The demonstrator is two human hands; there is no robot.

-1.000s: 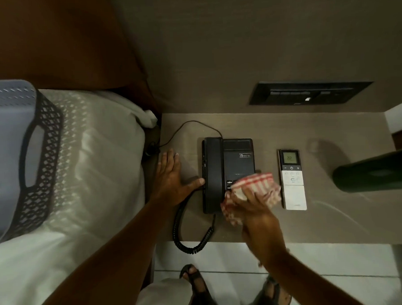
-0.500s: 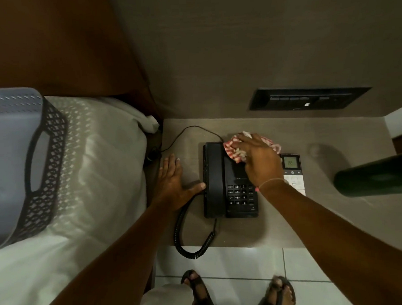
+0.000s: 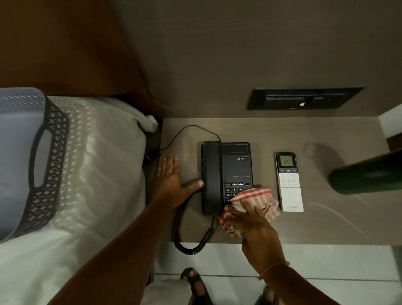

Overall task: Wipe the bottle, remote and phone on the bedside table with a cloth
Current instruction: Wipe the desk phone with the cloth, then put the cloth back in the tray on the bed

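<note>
A black desk phone (image 3: 226, 174) sits on the bedside table (image 3: 327, 222), its handset on the left side. My right hand (image 3: 257, 228) presses a red-and-white checked cloth (image 3: 251, 198) onto the phone's near right corner, covering the lower keys. My left hand (image 3: 173, 184) lies flat on the table, fingers apart, thumb against the phone's left edge. A white remote (image 3: 289, 189) with a lit display lies right of the phone, just beside the cloth. A dark green bottle (image 3: 373, 173) stands at the right edge.
The phone's coiled cord (image 3: 188, 241) loops over the table's front edge. A bed with white sheets (image 3: 92, 193) and a grey plastic basket (image 3: 16, 162) is on the left. A black switch panel (image 3: 302, 98) is set in the wall behind. My sandalled feet (image 3: 198, 290) stand on the tiles.
My right hand has drawn the cloth from the phone's far top edge down to its near right corner. The left hand has stayed in place beside the phone.
</note>
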